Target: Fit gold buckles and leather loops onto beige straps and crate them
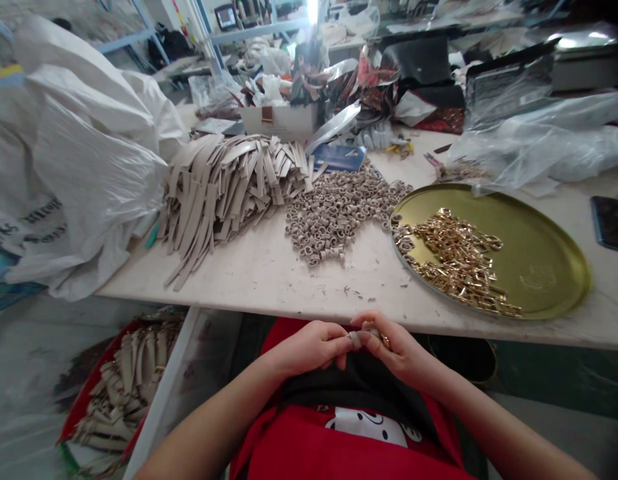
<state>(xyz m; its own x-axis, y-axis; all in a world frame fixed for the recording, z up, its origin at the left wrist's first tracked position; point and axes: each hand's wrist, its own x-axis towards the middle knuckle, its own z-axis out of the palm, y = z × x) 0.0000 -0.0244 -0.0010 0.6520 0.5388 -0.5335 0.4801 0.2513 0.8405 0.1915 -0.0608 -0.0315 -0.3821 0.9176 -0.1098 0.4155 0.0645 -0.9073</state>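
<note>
A white workbench (249, 283) ran across in front of me, with big woven white sacks (83, 160) slumped against its left end and clear plastic bags (543, 143) heaped along the far right. Below the bench on my left sat a red crate (103, 345) filled with folded beige strips (133, 380).

On the bench lay a large pile of beige leather strips (229, 193), then a heap of small beige loops (339, 217) just beside it, touching neither my hands nor the round brass tray (539, 267) at its right. The tray held a scatter of gold metal buckles (453, 263).

My left hand (309, 348) and right hand (393, 350) were close together, just off the bench edge, above my red top. Both pinched one small beige loop (357, 339) between the fingertips, with a speck of gold metal (385, 341) at my right fingers, too small to make out.
</note>
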